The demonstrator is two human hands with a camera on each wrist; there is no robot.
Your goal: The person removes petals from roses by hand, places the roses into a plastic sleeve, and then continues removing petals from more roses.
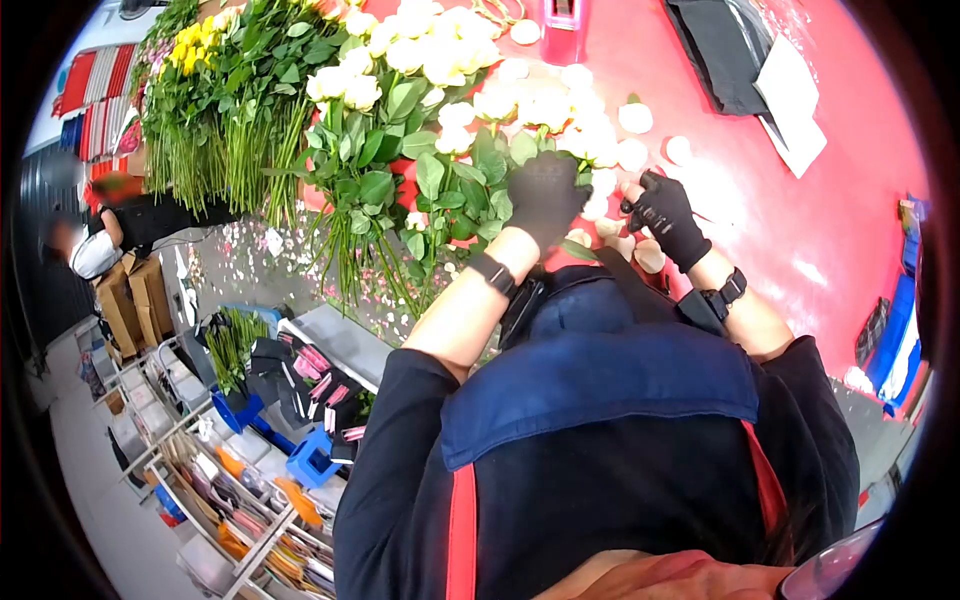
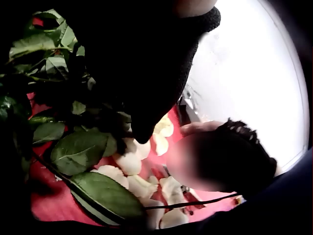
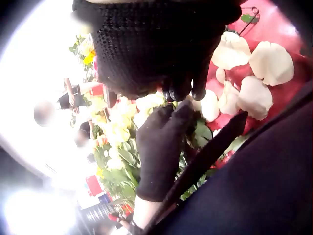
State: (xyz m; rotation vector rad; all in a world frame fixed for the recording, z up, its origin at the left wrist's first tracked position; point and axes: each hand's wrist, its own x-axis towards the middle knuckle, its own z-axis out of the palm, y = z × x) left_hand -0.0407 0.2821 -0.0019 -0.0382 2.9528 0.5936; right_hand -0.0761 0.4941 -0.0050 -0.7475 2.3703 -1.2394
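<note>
Red counter [image 1: 800, 225] carries white roses [image 1: 545, 108], blooms pointing away from me, presumably for protection. Loose petals [image 1: 634, 118] lie to their right. My left hand [image 1: 545, 200] and right hand [image 1: 670, 220] sit close together, nearer me than the roses, apparently for fine work; their grip I cannot tell.

A: Your head view looks down and forward from up top, wide enough for your left hand [image 1: 548, 198], right hand [image 1: 670, 222] and the red table [image 1: 780, 215], right?

B: Yep. Your wrist views are super close, each peering past its own hand at the other one. Those two share the pale petals [image 3: 271, 63] too.
</note>
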